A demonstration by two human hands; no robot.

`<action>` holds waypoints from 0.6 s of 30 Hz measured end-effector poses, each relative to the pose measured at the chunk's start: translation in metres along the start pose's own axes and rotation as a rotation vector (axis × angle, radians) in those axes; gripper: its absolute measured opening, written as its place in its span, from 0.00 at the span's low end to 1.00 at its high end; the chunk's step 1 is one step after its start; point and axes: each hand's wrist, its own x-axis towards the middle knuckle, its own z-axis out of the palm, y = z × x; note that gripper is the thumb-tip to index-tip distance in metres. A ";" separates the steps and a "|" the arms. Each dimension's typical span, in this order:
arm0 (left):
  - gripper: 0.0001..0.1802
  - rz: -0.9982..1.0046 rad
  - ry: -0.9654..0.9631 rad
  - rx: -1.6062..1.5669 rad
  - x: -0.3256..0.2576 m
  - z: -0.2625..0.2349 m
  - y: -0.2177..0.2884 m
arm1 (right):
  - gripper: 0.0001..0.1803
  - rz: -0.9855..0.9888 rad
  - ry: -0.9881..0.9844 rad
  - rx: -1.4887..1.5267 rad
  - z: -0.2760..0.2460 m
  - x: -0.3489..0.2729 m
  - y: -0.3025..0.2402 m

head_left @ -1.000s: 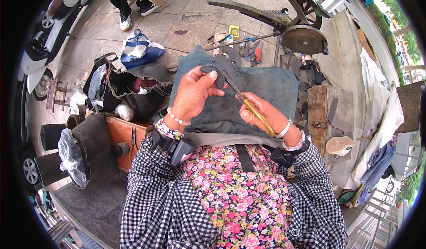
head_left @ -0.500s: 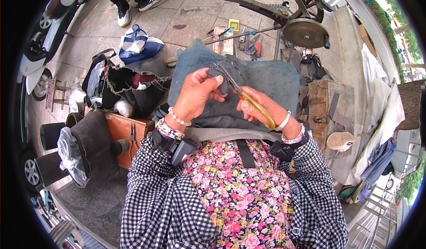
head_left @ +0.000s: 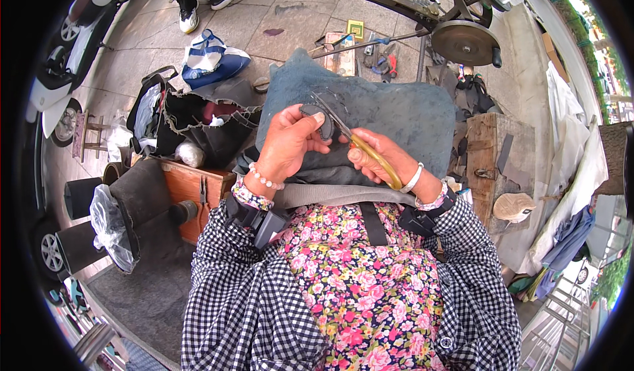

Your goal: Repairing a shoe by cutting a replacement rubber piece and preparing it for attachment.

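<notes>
My left hand (head_left: 285, 141) pinches a small dark grey, curved flat piece (head_left: 326, 129) between thumb and fingers. It looks like rubber, though its exact kind is unclear. In my right hand (head_left: 382, 154) are scissors with yellow handles (head_left: 378, 157). Their metal blades (head_left: 335, 115) point up and to the left, right beside the grey piece's edge. Whether the blades touch it I cannot tell. Both hands are above a worn blue-grey cloth (head_left: 413, 123) spread over my lap, with dark scraps on it just beyond the blades.
Beyond the cloth, hand tools (head_left: 382, 60) lie on the paving near a hand-cranked machine (head_left: 465, 42). A wooden box (head_left: 485, 166) stands to the right. At left are an orange-brown wooden box (head_left: 181, 189), an open black bag (head_left: 198, 116) and a blue-white bag (head_left: 214, 64). Another person's feet (head_left: 189, 19) show far left.
My hands, with the grey piece and the scissors, have shifted slightly left over the cloth. The surroundings sit a little further right in the view. Both grips look the same.
</notes>
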 end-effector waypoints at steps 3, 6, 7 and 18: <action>0.04 -0.027 0.021 -0.017 -0.004 -0.001 0.000 | 0.21 0.053 0.022 0.152 0.002 0.007 0.010; 0.04 -0.041 0.056 0.002 -0.006 -0.004 -0.003 | 0.21 0.110 0.002 0.168 0.003 0.006 0.012; 0.04 -0.047 0.055 0.009 -0.009 -0.005 -0.002 | 0.21 0.107 0.004 0.177 0.003 0.005 0.011; 0.09 -0.174 -0.027 0.467 -0.017 -0.016 0.035 | 0.30 -0.271 -0.047 0.343 -0.014 -0.019 0.008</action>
